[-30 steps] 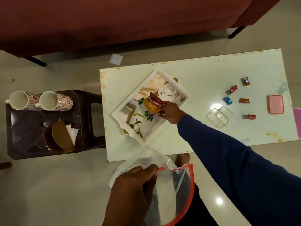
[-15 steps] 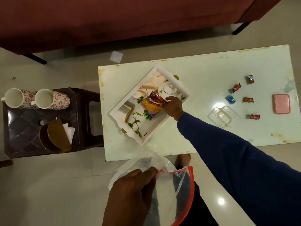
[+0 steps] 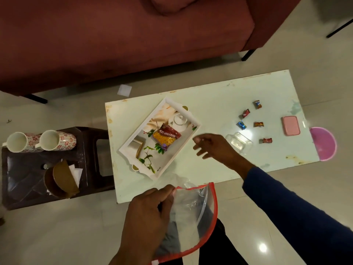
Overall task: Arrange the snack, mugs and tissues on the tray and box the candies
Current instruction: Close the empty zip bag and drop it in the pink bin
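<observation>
The snack packet (image 3: 166, 136), red and yellow, lies inside the white picture tray (image 3: 193, 132) on the pale table (image 3: 219, 100). My right hand (image 3: 214, 146) hovers just right of the tray, fingers relaxed and holding nothing. My left hand (image 3: 147, 219) grips a clear plastic pouch with a red rim (image 3: 194, 211) below the table's near edge. Two floral mugs (image 3: 57, 140) and a brown tissue holder with white tissues (image 3: 63, 178) stand on a dark stool (image 3: 89, 169) to the left. Several wrapped candies (image 3: 258, 124) lie on the table's right part, near a clear box (image 3: 238, 142) and its pink lid (image 3: 290, 125).
A dark red sofa (image 3: 114, 39) fills the far side. A white paper scrap (image 3: 124, 90) lies on the floor tiles behind the table. A pink round object (image 3: 324, 144) pokes out past the table's right edge.
My right hand let go of the snack packet, which now lies in the tray, and drew back to the right. The view tilted, showing more of the sofa.
</observation>
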